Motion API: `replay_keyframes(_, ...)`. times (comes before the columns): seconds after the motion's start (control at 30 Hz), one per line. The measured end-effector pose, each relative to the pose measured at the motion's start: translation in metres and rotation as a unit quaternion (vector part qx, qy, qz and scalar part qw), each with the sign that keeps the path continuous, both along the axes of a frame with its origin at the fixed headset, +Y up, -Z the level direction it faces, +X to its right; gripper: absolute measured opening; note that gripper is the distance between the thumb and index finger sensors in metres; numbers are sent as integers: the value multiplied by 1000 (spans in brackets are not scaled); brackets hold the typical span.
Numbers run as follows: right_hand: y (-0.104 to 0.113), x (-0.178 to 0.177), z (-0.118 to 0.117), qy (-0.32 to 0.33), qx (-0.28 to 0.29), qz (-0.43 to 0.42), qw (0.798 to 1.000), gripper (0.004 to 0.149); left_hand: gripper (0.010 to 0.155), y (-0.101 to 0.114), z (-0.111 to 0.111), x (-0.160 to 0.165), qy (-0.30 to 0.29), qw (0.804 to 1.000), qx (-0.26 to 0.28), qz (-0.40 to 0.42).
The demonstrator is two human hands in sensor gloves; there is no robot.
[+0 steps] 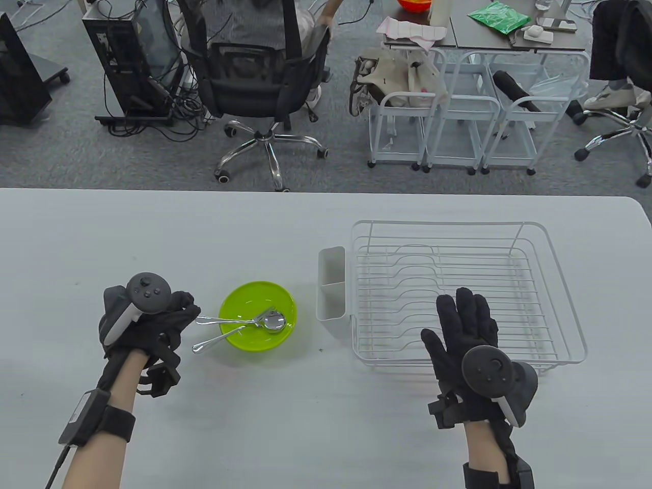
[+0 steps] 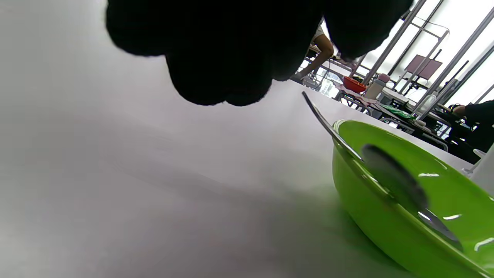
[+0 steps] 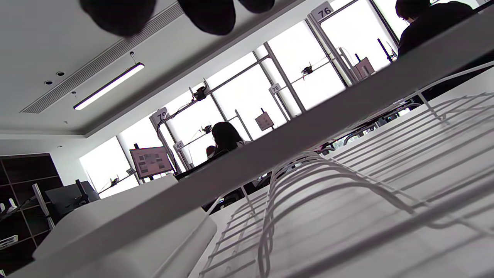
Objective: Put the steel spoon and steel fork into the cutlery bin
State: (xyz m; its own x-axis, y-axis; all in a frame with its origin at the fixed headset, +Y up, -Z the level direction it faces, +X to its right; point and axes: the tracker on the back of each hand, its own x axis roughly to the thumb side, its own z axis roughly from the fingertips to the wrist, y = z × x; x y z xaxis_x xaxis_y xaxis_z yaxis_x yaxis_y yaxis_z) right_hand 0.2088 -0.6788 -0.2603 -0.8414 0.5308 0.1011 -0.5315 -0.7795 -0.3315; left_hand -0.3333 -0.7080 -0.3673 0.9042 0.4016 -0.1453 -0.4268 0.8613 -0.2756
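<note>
Landmark: green bowl on the desk. Nearest the viewer, the right hand hovers right of the bowl, flat over the near edge of the white wire dish rack, fingers spread apart and holding nothing. The left hand sits just left of the bowl, fingers curled together at the handle ends; whether they grip cannot be told. Steel spoon and steel fork lie in the bowl, handles projecting left. The white cutlery bin stands right of the bowl, on the rack's left side.
</note>
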Motion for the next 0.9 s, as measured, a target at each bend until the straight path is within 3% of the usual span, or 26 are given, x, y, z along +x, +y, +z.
replay_keyframes(0.43, -1, 3, -1, 5, -6, -14, 1000, 70, 60, -20, -11, 6, 12, 997, -64, 40)
replay_keyframes(0.9, -3, 4, -2, 5, -11, -21, 1000, 70, 42, -28, -13, 0, 57, 982, -92, 155)
